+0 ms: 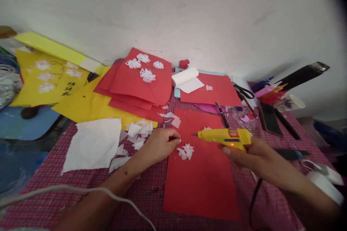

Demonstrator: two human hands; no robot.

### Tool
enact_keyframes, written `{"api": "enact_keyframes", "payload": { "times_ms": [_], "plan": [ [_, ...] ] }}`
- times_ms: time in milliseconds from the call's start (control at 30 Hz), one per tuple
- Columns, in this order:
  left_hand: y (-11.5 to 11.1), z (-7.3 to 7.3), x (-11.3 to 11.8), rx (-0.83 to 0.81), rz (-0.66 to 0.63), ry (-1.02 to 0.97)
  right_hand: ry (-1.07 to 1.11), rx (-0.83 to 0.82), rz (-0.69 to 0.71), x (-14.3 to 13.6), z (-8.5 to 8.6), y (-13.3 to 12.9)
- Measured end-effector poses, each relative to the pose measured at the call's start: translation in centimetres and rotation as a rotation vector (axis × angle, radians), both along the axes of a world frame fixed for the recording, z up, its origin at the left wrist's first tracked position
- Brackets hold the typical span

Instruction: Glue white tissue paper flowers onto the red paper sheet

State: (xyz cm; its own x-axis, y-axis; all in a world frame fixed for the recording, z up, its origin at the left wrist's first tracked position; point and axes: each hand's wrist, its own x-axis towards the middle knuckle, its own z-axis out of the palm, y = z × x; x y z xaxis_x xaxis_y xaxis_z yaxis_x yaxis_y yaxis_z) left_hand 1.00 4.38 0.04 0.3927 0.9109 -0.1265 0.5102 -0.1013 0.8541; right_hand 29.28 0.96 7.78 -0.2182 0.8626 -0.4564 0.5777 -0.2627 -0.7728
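Observation:
In my right hand (pixel 252 155) is a yellow hot glue gun (pixel 225 136) with a lit orange light, its nozzle pointing left above a red sheet of paper (pixel 200 187). My left hand (pixel 164 142) is closed in a pinch at the sheet's left edge, with a tiny bit of white paper showing at the fingertips. Just below those fingertips, a cluster of white paper petals (pixel 186 151) lies on the red sheet. Another white paper cluster (pixel 207 128) is partly hidden behind the glue gun. Loose white paper scraps (pixel 139 130) lie left of my left hand.
A white tissue square (pixel 92 144) lies at left. Behind are red sheets bearing white paper flowers (pixel 148 75) and a white paper roll (pixel 185 77). Scissors (pixel 244 91), a phone (pixel 269 117) and a paper cup (pixel 291 103) stand right. A white cable (pixel 81 188) crosses the front.

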Motion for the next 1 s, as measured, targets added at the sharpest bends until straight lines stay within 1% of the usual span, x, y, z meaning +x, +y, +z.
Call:
{"api": "enact_keyframes", "payload": {
  "times_ms": [100,200,300,400,500,667,833,1000],
  "plan": [
    [0.0,0.1,0.3,0.023,-0.001,0.022,0.194,-0.045,-0.231,0.8,-2.8,-3.5],
    [-0.1,0.1,0.7,0.06,0.005,0.046,0.292,-0.055,-0.429,0.8,-5.4,-6.5],
    [-0.2,0.0,1.1,0.089,0.006,0.07,0.404,-0.023,-0.494,0.4,-7.1,-8.2],
    [-0.4,0.1,1.5,0.106,0.005,0.117,0.489,0.014,-0.529,0.3,-8.3,-8.7],
    [-0.5,0.3,1.9,0.105,-0.006,0.15,0.55,0.025,-0.549,0.5,-8.9,-8.8],
    [-0.4,0.2,2.1,0.12,-0.015,0.159,0.58,0.021,-0.539,0.7,-8.9,-8.8],
    [-0.4,-0.4,2.0,0.201,-0.038,0.15,0.554,0.034,-0.537,0.6,-8.9,-8.6],
    [-0.7,-0.6,2.1,0.211,-0.048,0.166,0.511,0.043,-0.53,0.6,-8.9,-8.5]
  ]
}}
